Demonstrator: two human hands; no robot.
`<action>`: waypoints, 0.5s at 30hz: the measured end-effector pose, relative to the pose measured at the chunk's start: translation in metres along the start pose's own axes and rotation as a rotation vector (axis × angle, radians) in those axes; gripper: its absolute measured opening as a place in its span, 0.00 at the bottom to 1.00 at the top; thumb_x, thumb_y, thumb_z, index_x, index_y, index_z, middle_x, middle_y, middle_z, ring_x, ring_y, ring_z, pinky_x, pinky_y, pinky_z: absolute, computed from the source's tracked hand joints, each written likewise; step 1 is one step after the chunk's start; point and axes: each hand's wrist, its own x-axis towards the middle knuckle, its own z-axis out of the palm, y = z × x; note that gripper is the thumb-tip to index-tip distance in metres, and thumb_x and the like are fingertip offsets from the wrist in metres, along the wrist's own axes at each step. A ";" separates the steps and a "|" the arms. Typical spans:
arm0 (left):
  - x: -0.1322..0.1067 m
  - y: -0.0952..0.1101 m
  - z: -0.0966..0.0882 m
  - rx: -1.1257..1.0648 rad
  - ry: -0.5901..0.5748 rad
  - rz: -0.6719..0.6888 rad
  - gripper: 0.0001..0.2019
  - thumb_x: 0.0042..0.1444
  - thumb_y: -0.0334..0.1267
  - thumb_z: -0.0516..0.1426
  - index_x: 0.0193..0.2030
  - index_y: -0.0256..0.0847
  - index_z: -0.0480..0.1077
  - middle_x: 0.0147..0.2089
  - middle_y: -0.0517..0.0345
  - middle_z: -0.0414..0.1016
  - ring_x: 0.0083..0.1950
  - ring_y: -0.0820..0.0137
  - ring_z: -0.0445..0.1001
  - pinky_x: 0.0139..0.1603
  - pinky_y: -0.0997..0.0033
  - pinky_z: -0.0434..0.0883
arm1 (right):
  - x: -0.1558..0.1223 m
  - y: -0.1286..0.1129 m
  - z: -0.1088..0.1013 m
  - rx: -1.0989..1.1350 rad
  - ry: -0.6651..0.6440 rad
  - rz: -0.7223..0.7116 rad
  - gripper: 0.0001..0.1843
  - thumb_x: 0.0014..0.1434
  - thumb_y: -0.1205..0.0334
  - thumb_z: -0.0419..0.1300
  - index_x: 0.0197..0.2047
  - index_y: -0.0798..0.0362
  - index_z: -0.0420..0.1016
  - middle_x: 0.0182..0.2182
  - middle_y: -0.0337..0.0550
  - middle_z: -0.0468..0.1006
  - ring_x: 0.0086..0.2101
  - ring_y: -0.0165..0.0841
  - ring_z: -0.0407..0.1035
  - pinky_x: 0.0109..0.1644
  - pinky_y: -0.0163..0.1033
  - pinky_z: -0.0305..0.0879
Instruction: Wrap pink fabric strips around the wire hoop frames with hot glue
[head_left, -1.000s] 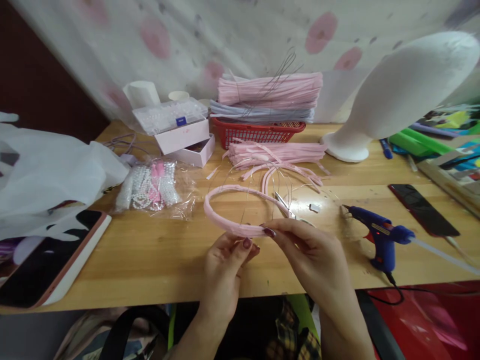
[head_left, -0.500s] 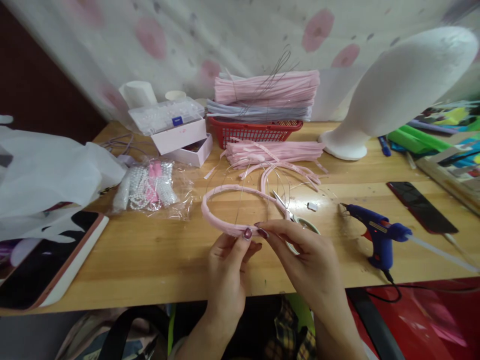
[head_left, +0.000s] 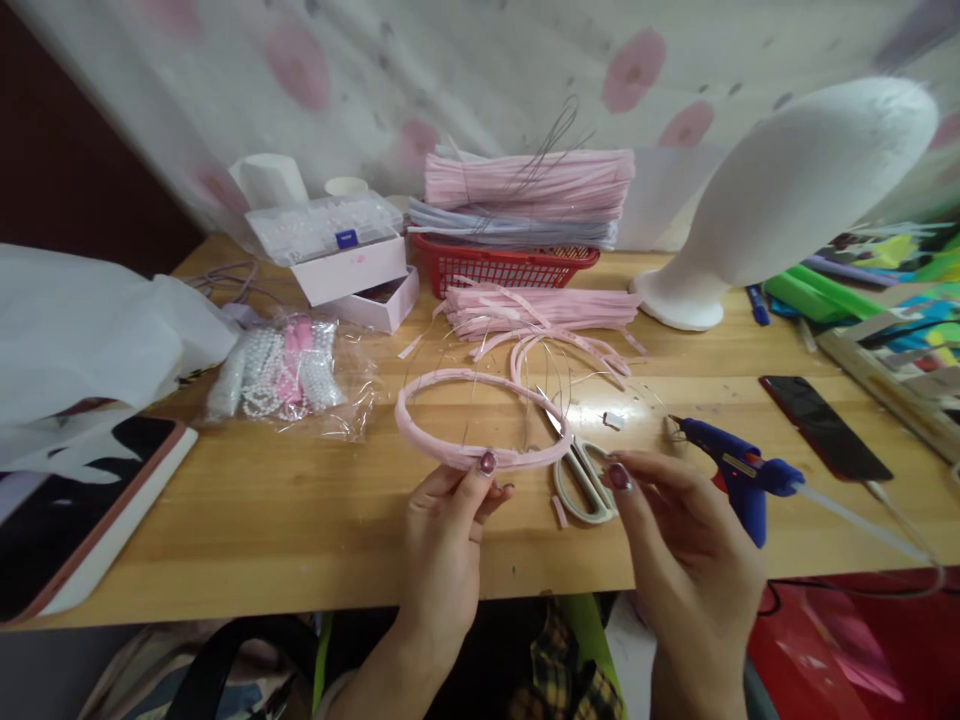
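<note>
My left hand [head_left: 450,520] pinches the near side of a pink wrapped headband [head_left: 420,440], holding it just above the wooden table [head_left: 300,510]. My right hand [head_left: 679,520] has come off the headband and hovers with its fingers apart between the white-handled scissors [head_left: 581,475] and the blue glue gun [head_left: 739,475], which it partly covers. Thin wires stick up from the headband.
Loose pink strips [head_left: 540,310] and a red basket [head_left: 510,265] stacked with pink and grey strips sit behind. A white foam head [head_left: 787,190] stands at the right, a dark phone [head_left: 825,425] near it. A bag of pearls [head_left: 281,365], bead boxes [head_left: 337,250] and a tablet [head_left: 82,510] lie left.
My right hand let go of the headband and moved right toward the glue gun. My left hand kept its pinch on the headband.
</note>
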 end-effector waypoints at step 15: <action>0.004 -0.003 0.002 0.084 -0.103 0.021 0.08 0.46 0.42 0.73 0.28 0.41 0.84 0.29 0.60 0.82 0.31 0.77 0.76 0.36 0.79 0.79 | 0.001 0.009 -0.025 -0.156 0.091 -0.304 0.09 0.58 0.66 0.70 0.41 0.51 0.77 0.34 0.41 0.76 0.36 0.35 0.70 0.42 0.42 0.66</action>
